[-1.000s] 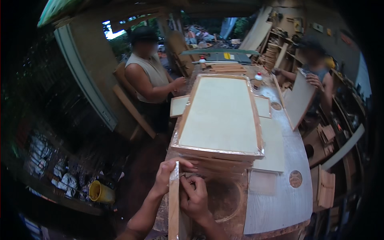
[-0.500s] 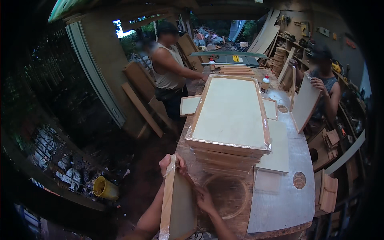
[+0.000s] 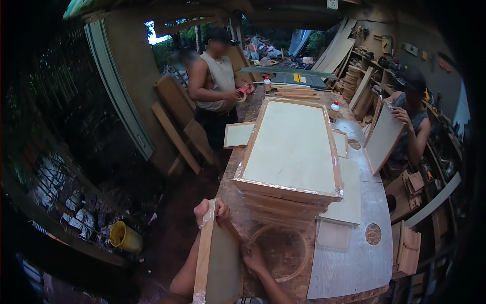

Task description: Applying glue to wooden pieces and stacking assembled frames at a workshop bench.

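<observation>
My left hand [image 3: 211, 211] is closed around the upper corner of a wood-framed panel [image 3: 223, 263], which stands tilted on its edge close to me. Clear tape or film shines at that corner. Lower down, my right hand [image 3: 254, 259] is closed at the panel's right-hand edge, its fingertips partly hidden. Just beyond lies a stack of similar framed panels [image 3: 291, 142] on the workbench [image 3: 233, 177], with shiny clear film along the rims. A thin round ring [image 3: 277, 276] lies on the bench beside my right hand.
One co-worker [image 3: 212, 83] stands far left, holding a red roll [image 3: 244, 90]. Another person [image 3: 417, 114] at the right holds a framed panel [image 3: 383, 137]. Glue bottles [image 3: 334, 110], a grey board [image 3: 349, 268] and a clear plastic box [image 3: 334, 234] are on the bench. A yellow bucket [image 3: 126, 237] stands left.
The far-left co-worker has drawn their hands back from the bench and now holds the red roll at the waist. My hands keep hold of the panel, with only a slight shift.
</observation>
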The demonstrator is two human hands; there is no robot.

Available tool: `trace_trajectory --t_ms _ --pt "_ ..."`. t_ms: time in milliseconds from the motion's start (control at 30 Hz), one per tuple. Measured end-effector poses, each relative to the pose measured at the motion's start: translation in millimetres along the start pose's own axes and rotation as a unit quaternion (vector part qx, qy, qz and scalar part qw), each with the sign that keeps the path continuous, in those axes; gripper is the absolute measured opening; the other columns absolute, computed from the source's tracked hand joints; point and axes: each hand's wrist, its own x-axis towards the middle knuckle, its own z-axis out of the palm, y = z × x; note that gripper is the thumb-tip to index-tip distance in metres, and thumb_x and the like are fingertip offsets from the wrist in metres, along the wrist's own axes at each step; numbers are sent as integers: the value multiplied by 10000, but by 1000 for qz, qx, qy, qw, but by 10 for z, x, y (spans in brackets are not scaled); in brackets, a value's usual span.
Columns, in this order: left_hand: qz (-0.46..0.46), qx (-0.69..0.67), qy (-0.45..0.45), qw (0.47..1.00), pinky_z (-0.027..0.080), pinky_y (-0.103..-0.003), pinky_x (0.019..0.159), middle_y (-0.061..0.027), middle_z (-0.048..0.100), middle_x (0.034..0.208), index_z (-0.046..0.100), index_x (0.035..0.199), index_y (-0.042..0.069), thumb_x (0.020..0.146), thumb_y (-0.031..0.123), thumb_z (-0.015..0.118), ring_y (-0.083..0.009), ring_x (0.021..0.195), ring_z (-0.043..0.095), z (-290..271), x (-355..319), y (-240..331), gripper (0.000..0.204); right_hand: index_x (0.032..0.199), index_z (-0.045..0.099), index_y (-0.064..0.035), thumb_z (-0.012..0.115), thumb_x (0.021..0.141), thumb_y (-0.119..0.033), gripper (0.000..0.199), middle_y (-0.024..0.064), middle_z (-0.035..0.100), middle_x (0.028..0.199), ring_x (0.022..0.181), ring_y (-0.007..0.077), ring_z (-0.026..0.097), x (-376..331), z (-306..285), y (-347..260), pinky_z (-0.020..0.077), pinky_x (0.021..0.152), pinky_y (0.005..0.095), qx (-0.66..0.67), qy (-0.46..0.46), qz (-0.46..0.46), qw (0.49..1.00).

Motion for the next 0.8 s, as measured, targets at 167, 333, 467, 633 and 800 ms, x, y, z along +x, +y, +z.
trace_trajectory --t_ms 167,333,467,633,800 --pt "24 -58 -50 997 332 -314 458 -53 421 555 498 737 27 937 581 272 -167 464 385 -244 -85 73 632 1073 699 -22 578 887 -120 242 178 667 978 925 284 651 91 13 255 491 847 340 26 8 1 1000" --pt "51 -55 -72 995 371 -336 528 -58 453 577 508 755 40 943 592 235 -187 496 420 -467 -187 271 643 1075 694 -1 579 858 -74 257 190 682 1021 989 258 663 169 227 -75 494 882 308 52 -18 -2 998" --pt "34 -57 -63 996 341 -313 447 -87 419 570 473 725 10 947 570 285 -177 450 370 -392 -255 173 631 1091 678 33 608 900 -123 256 143 702 1019 937 184 663 45 148 -333 503 856 270 147 -9 1 989" --pt "50 -82 -49 994 333 -310 436 -88 423 573 471 718 7 947 562 295 -172 445 365 -460 -177 124 626 1085 682 32 623 913 -158 263 129 713 998 928 156 656 30 69 -101 501 848 262 130 -15 10 991" --pt "64 -90 16 994 325 -307 425 -90 426 576 468 710 4 948 554 305 -167 441 360 -771 -269 -6 622 1046 709 -5 643 897 -168 230 158 713 914 883 202 672 -214 -145 -260 514 795 297 2 -12 -25 1000"
